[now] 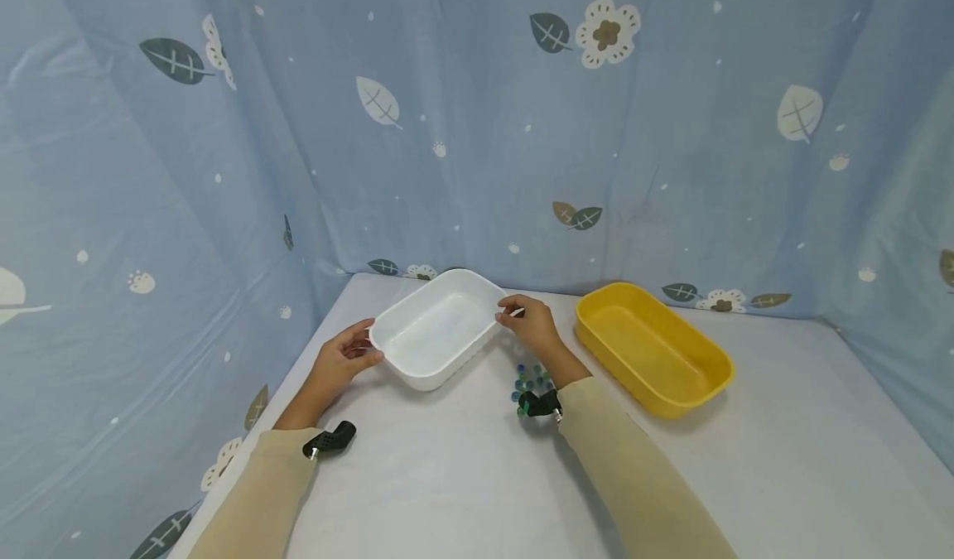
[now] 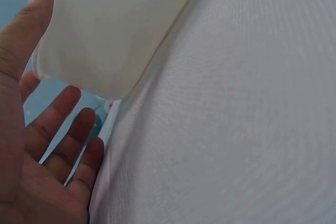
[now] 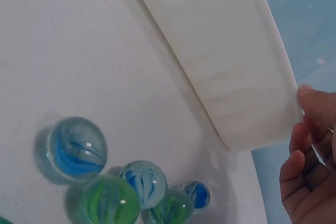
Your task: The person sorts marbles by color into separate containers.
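Note:
A white plastic basin (image 1: 440,331) sits at the back left of the table, its inside bare, held at both ends. My left hand (image 1: 344,364) grips the left end, thumb at the rim; in the left wrist view the other fingers (image 2: 86,124) spread below that rim. At the right end my right hand (image 1: 531,325) pinches the rim between thumb and fingertips. Several glass marbles (image 3: 110,200) with blue and green swirls lie on the cloth near the right wrist, outside the basin. The right forearm overlaps part of that group in the head view.
A yellow basin (image 1: 648,348) stands to the right of the right forearm. White cloth (image 1: 432,476) covers the table. A blue patterned curtain (image 1: 477,128) hangs along the back and sides. Each wrist carries a small black camera (image 1: 331,439).

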{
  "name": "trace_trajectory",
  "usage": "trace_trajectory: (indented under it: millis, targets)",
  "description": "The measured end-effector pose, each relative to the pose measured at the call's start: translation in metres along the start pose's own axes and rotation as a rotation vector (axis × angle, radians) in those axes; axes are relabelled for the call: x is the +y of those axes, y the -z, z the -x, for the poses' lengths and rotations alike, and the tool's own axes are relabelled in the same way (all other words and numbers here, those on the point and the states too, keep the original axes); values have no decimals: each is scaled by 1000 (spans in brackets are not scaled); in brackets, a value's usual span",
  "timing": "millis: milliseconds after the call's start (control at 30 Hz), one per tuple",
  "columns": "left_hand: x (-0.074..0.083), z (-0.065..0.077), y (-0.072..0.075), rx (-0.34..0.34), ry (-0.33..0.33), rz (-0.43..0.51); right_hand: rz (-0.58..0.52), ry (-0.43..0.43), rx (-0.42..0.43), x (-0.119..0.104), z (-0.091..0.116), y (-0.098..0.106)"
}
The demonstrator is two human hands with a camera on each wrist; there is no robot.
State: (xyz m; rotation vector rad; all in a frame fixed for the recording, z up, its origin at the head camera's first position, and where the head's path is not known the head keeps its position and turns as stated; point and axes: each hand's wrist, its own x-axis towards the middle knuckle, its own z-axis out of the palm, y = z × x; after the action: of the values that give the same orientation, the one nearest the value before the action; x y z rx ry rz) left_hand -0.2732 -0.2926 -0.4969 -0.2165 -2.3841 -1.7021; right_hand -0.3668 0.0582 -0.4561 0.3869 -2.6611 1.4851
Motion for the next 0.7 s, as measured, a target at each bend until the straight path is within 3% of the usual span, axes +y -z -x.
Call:
trace_trajectory:
  millis: [267, 533, 700]
  targets:
    - [-1, 1, -3, -16, 40, -11, 8, -12, 7, 8, 8, 6]
    - [32, 10, -2, -32, 26, -64, 10, -14, 27, 14, 26, 24]
    - [36, 8, -1, -33, 24, -75, -1, -21, 32, 16, 37, 34]
